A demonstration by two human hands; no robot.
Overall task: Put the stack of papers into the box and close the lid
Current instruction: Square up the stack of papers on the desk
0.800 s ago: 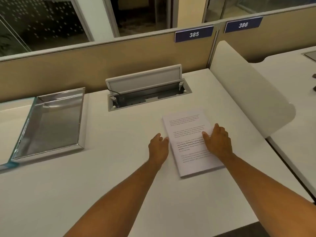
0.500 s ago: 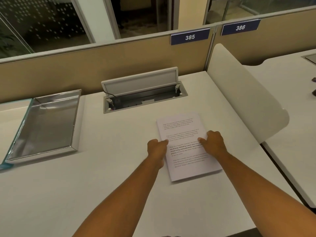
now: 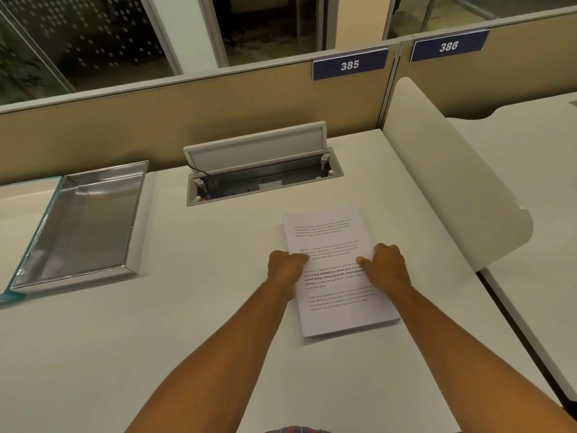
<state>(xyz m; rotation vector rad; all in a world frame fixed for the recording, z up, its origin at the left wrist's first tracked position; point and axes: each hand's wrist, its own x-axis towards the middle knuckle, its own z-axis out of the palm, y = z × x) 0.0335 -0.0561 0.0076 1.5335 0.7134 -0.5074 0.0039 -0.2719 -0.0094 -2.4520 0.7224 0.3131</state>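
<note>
A white stack of printed papers [image 3: 327, 232] lies flat on the white desk [image 3: 187, 323], right of centre. My left hand [image 3: 285, 267] grips the stack's left edge, thumb on top of the page. My right hand [image 3: 385, 265] curls around the right edge, fingers bent over the top sheet. A shallow silver-lined box [image 3: 84, 226] with a teal outer rim sits open at the desk's left. Its lid is not clearly visible.
An open cable hatch [image 3: 259, 170] with a raised grey flap is sunk into the desk behind the papers. A curved white divider [image 3: 452, 182] borders the desk on the right. A tan partition [image 3: 156, 120] with number plates stands at the back.
Both hands have gone from resting flat beside and on the stack to curling closed around its left and right edges. The stack stays on the desk.
</note>
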